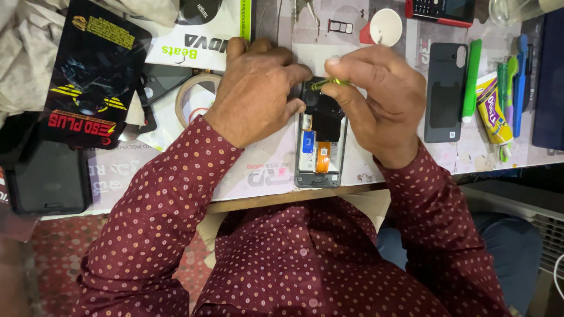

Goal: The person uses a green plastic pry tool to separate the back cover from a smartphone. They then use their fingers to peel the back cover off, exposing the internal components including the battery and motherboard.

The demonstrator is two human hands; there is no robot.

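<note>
An opened phone (318, 154) lies back-side up near the table's front edge, its circuit board, blue part and orange ribbon cable showing. My left hand (255, 88) rests on the phone's upper left corner, fingers curled over it and holding it down. My right hand (379, 97) pinches a thin yellow-green tool (329, 83), its tip pointing left at the top of the phone, near the camera area. Both sleeves are maroon with small dots.
A roll of tape (191, 97) sits left of my left hand. A black phone back cover (445, 91), green and blue tools (471, 79), a yellow glue tube (492, 111) and a white cup (385, 26) lie right. Black packages (94, 70) lie at the left.
</note>
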